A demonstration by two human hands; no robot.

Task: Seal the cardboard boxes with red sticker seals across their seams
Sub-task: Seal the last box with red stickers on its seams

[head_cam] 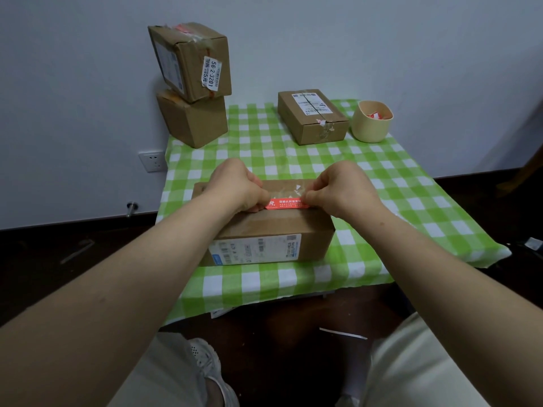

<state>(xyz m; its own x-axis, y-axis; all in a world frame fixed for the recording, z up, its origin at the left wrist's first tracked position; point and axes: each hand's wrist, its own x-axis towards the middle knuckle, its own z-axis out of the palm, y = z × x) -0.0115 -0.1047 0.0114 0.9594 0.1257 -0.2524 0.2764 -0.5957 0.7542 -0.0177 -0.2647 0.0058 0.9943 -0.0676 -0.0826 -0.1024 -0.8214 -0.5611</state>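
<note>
The red sticker seal point(286, 203) was stretched along the top of the cardboard box point(273, 227), at the near side of the tabletop point(382, 183). My left hand point(235, 186) and right hand point(340, 189) each pinched one end in curled fingers point(311, 197). I judged this the placing step; next it needed lowering and pressing flat across the seam.

Single head-worn wide-angle view, facing forward and down; table point(382, 183) near, wall point(382, 39) behind.
</note>
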